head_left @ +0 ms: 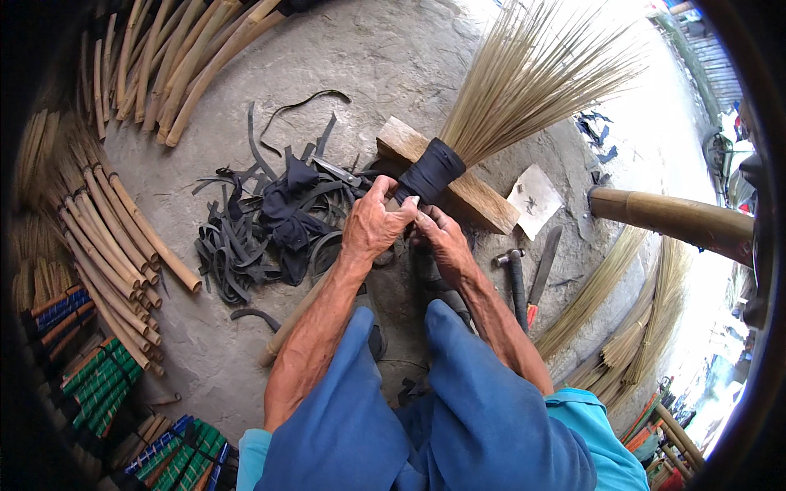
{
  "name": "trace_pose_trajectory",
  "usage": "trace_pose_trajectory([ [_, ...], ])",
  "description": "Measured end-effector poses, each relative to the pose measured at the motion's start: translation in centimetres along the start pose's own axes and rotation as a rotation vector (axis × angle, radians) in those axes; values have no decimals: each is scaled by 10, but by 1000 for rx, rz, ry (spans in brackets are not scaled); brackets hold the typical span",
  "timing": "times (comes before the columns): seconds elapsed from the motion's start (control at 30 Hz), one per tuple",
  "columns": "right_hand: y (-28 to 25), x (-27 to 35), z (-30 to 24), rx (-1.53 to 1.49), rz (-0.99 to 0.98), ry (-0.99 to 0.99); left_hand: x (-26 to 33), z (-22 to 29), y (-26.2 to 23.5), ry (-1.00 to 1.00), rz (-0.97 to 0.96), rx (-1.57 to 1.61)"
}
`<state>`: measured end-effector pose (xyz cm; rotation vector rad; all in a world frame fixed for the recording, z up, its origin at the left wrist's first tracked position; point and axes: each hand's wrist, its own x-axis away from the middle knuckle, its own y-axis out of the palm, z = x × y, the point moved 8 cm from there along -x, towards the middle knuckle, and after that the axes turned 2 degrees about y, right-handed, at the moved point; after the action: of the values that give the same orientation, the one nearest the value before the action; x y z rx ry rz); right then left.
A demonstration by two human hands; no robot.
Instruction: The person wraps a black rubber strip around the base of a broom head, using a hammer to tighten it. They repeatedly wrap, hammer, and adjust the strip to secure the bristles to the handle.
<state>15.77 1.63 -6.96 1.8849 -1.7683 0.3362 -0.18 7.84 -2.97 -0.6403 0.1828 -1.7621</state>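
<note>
A broom lies across a wooden block [489, 206], its pale straw bristles [536, 86] fanning out toward the far right. Black wrapping [434, 169] binds the broom's neck. My left hand [377, 225] is closed at the near end of this wrapping, thumb and fingers pinched on it. Close beside it, my right hand [442, 237] also pinches there, the two thumbs almost meeting. What exactly lies between the fingertips is partly hidden. A bamboo pole [296, 322] shows beneath my left forearm, in line with the broom.
Left of my hands is a heap of black strips [282, 217] with scissors [336, 172] on it. A hammer [517, 282], a knife [546, 266] and a paper sheet [536, 203] with small bits lie right. Bamboo-handled bundles [123, 245] line the left; a thick bamboo pole [663, 214] juts in.
</note>
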Motion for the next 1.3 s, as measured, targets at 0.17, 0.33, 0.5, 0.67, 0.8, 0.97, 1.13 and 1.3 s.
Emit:
trace_pose_trajectory([
  [0.17, 0, 9, -1, -287, 44, 16, -1, -2, 0, 1, 2, 1],
  [0.33, -10, 19, -14, -82, 87, -2, 0, -1, -1, 9, 37, -39],
  [0.5, 2, 21, -6, -156, 112, 96, 2, 2, -2, -20, 26, -39],
  [0.67, 7, 15, 0, -440, 79, 129, 2, 1, -2, -19, 32, -52],
  [0.8, 6, 14, 2, -448, 40, 176, 3, -2, -1, 0, 54, -57],
  [0.97, 5, 26, -5, -365, -33, 245, 3, 3, -2, 14, 51, -61],
  [1.13, -20, 48, -15, -316, -20, 180, 5, 3, 0, 27, 21, -86],
  [1.3, -37, 29, -4, -34, 116, 70, -3, -4, -4, 99, -21, 48],
])
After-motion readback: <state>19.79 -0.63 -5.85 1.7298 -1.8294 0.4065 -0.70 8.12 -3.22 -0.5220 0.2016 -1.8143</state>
